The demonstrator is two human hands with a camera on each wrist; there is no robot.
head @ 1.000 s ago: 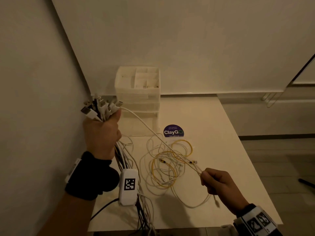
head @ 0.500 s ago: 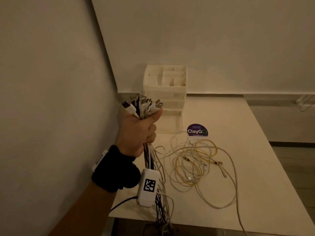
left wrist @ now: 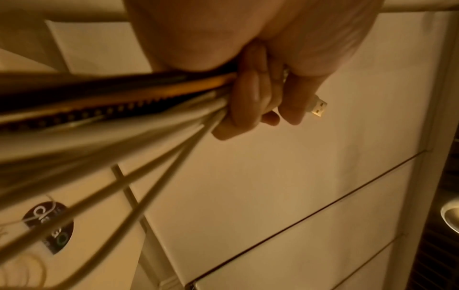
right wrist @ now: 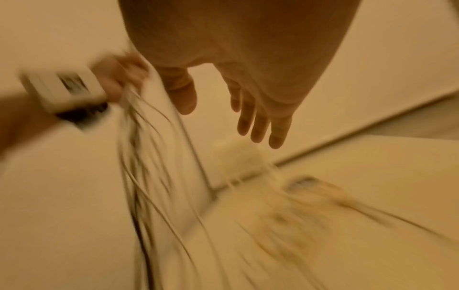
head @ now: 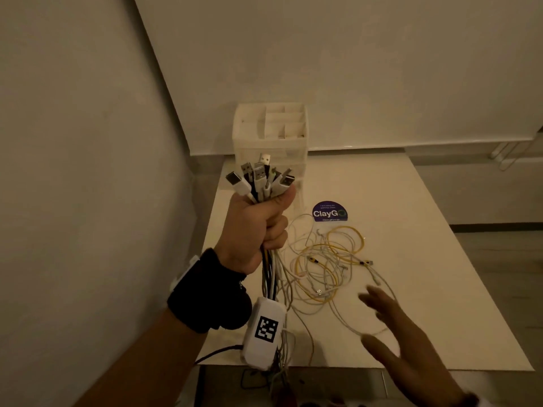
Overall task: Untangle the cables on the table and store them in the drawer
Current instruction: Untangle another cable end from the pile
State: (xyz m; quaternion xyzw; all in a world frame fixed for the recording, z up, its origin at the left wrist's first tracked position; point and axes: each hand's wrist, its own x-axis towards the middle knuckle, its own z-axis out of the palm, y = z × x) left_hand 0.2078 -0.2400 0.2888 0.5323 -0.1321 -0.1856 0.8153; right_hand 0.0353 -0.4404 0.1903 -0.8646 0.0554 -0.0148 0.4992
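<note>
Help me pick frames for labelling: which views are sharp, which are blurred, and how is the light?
Head view: dim, warm light, yet the bundle of white and black USB cables in the left hand is sharp; the open right hand smears. Left wrist view: fingers sharp, near cables blurred. Right wrist view: heavy motion blur, and the loose tangle of yellow and white cables is barely readable.

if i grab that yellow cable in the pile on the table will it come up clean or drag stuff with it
Probably floppy: the yellow cable lies in loose loops. It would likely drag others along, since white cables cross its loops. It looks thin, so probably light. The open right hand is not gripping anything.
</note>
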